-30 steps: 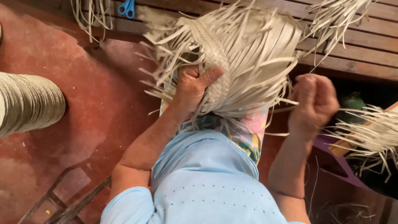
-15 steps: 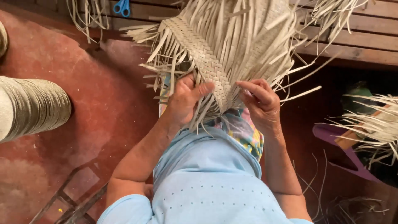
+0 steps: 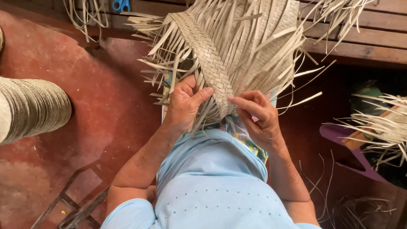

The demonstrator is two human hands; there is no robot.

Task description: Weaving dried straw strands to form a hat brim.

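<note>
A half-woven piece of pale straw plaiting [image 3: 237, 46] rests on my lap, with many loose strips sticking out all round. A tightly plaited corner ridge [image 3: 207, 63] runs down it toward me. My left hand [image 3: 184, 104] grips the near edge of the weave left of that ridge, thumb on top. My right hand [image 3: 258, 116] pinches strips at the ridge's lower end, just right of the left hand. The two hands almost touch.
A roll of woven straw band [image 3: 34, 108] lies at the left on the red floor [image 3: 97, 127]. Blue-handled scissors [image 3: 121, 5] lie on wooden boards [image 3: 364, 34] at the top. More loose straw [image 3: 386, 127] and a purple plastic thing [image 3: 343, 140] sit at the right.
My right hand came in from the far right and now pinches the weave beside the left hand. The woven piece has shifted up and turned, showing the plaited ridge more plainly.
</note>
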